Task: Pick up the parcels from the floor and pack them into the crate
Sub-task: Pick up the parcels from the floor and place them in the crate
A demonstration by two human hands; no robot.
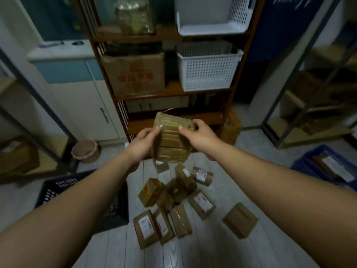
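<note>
A brown taped parcel (171, 139) is held up at chest height in front of the shelf. My left hand (144, 145) grips its left edge and my right hand (201, 139) grips its right edge. Below them, several brown parcels (174, 202) lie scattered on the pale floor, some with white labels. One parcel (240, 220) lies apart at the right. A black crate (81, 192) stands on the floor at the left, mostly hidden behind my left forearm. A blue crate (309, 161) at the right edge holds a labelled parcel (336, 167).
A wooden shelf unit (173, 89) stands straight ahead with white baskets (207, 70) and a cardboard box (135, 74). A pink bucket (86, 150) sits on the floor at the left. Metal racks (301, 117) stand on both sides.
</note>
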